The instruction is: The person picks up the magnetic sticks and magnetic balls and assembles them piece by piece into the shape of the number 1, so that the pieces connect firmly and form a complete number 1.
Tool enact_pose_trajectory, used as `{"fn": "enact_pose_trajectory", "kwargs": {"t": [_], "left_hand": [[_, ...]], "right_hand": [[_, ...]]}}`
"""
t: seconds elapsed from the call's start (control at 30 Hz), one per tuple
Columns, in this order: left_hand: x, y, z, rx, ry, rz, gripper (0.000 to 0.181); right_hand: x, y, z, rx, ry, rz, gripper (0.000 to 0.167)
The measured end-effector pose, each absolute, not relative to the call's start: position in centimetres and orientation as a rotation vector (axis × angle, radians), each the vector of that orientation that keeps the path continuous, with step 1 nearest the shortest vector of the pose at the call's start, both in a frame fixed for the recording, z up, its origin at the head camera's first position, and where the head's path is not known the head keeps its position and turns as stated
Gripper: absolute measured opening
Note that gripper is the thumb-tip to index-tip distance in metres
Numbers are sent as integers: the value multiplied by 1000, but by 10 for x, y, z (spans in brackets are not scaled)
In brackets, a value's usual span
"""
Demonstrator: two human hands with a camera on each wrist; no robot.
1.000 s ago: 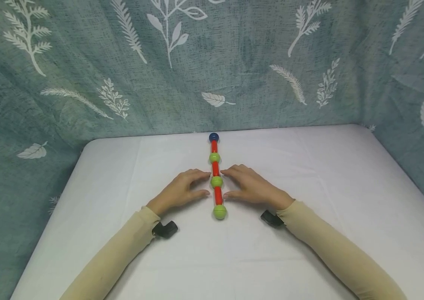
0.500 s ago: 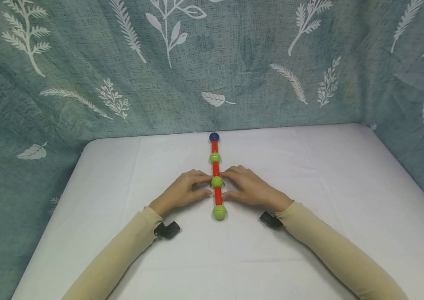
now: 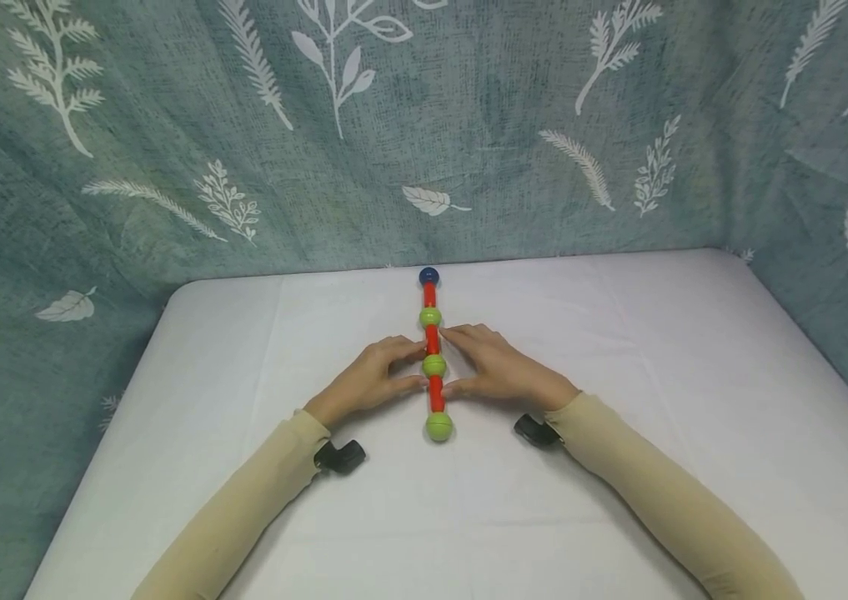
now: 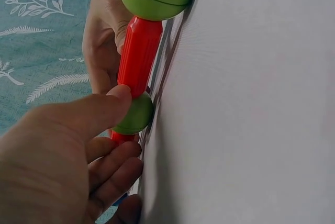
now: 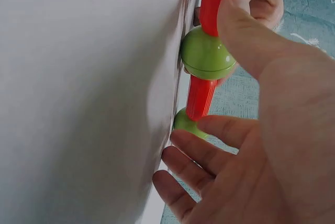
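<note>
A straight chain of ball-and-rod toy pieces lies on the white table, pointing away from me. From near to far run a green ball (image 3: 439, 427), a red rod (image 3: 436, 394), a middle green ball (image 3: 434, 367), a second red rod (image 3: 433, 340), a green ball (image 3: 430, 317), a third red rod (image 3: 429, 295) and a dark blue ball (image 3: 429, 277). On its left side, my left hand (image 3: 373, 375) touches the chain around the middle ball, thumb on the near rod. My right hand (image 3: 494, 367) lies along the other side, thumb at the near rod, fingers spread by the second rod.
A white cloth (image 3: 363, 533) covers the table. Behind and beside it hangs a green-blue curtain (image 3: 499, 158) with white leaf prints. A dark wrist camera (image 3: 341, 457) sits under the left sleeve, and another dark camera (image 3: 536, 431) under the right.
My left hand has come slightly right, up against the chain. The right hand's fingers have spread farther forward along the second rod. The chain has hardly moved.
</note>
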State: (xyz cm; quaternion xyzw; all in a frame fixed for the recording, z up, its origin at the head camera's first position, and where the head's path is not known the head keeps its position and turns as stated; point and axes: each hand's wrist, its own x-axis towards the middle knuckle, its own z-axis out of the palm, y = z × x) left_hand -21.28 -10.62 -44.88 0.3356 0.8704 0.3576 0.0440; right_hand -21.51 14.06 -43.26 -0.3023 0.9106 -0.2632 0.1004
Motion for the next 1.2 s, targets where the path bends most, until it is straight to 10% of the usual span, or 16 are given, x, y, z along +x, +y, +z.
{"fn": "enact_pose_trajectory", "kwargs": {"t": [1.2], "left_hand": [[-218,-111,-461,955,2571,1306,67]], "right_hand": [[-219,145,-435,-858,2656,-822,93]]}}
